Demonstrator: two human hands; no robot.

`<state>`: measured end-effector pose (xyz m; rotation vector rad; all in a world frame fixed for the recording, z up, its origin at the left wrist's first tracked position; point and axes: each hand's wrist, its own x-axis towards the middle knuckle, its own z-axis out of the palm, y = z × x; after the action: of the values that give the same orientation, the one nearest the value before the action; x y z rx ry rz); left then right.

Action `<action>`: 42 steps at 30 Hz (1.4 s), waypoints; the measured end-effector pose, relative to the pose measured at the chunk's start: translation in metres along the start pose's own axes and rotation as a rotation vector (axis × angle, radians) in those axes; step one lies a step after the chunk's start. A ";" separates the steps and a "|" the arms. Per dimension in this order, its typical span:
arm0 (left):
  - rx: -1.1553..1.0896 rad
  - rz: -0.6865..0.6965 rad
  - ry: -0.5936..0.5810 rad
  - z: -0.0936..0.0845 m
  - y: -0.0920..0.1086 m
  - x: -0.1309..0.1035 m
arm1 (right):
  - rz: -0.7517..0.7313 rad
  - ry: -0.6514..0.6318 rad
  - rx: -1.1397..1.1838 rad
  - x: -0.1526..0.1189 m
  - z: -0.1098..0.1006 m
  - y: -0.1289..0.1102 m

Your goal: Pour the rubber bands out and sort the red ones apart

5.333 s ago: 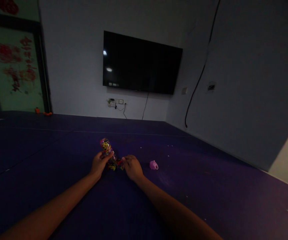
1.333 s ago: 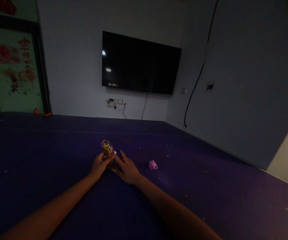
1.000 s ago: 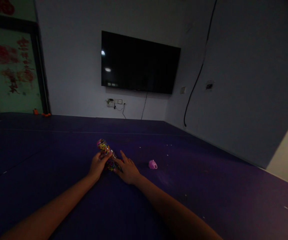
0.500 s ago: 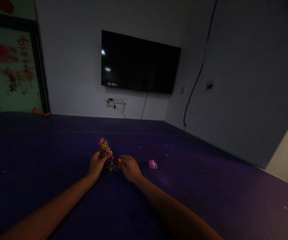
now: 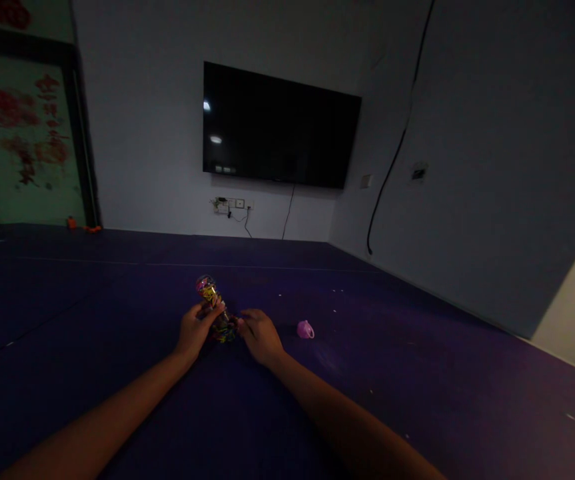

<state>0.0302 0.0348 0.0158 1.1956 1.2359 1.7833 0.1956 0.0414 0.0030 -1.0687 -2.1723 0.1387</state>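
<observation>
My left hand (image 5: 195,328) is closed around a clear plastic bottle (image 5: 208,289) that holds many coloured bands, yellow and pink among them. The bottle is tilted, its rounded end up and away to the left and its other end down toward the floor. Just below that lower end lies a tangle of small coloured bands (image 5: 224,333). At the right edge of this tangle my right hand (image 5: 263,338) is pinched together; any band between its fingertips is too small and dark to make out. A pink cap with a ring loop (image 5: 305,329) rests to the right.
The dark purple floor (image 5: 167,413) bears small white scraps. A television (image 5: 280,127) hangs on the far wall above sockets and cables. A black cable (image 5: 392,163) runs down the right wall. Orange objects (image 5: 92,229) lie by the door at left.
Both hands stay almost in place. The tangle of bands reaches slightly less far toward my right hand, and the bands in the bottle appear shifted a little.
</observation>
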 end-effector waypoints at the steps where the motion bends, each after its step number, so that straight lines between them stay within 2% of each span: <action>1: -0.022 -0.012 0.002 0.000 0.001 0.000 | -0.005 0.006 0.014 0.000 -0.001 -0.001; 4: -0.056 -0.043 0.007 -0.001 0.001 0.001 | -0.061 -0.017 0.026 -0.002 -0.004 -0.003; 8: -0.072 -0.086 -0.005 -0.002 -0.003 0.005 | -0.113 -0.111 -0.061 -0.004 -0.003 -0.003; 13: -0.110 -0.136 -0.103 0.000 -0.003 0.004 | -0.085 -0.226 -0.160 -0.005 0.003 -0.002; 17: -0.133 -0.169 -0.166 0.004 0.001 0.000 | -0.076 -0.239 -0.172 -0.005 0.007 0.000; 26: -0.080 -0.113 -0.268 0.004 0.000 -0.004 | -0.056 -0.247 -0.153 -0.004 0.010 0.003; 30: -0.077 -0.096 -0.244 0.003 -0.003 -0.002 | -0.049 -0.238 -0.146 -0.003 0.012 0.005; 37: -0.095 -0.113 -0.129 0.003 -0.003 0.001 | -0.028 -0.247 -0.135 -0.003 0.010 0.005; 42: -0.030 -0.104 -0.092 0.003 -0.001 -0.001 | -0.042 -0.239 -0.141 -0.003 0.008 0.004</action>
<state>0.0331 0.0357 0.0148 1.1621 1.1926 1.6468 0.1946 0.0433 -0.0061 -1.1326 -2.4477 0.1000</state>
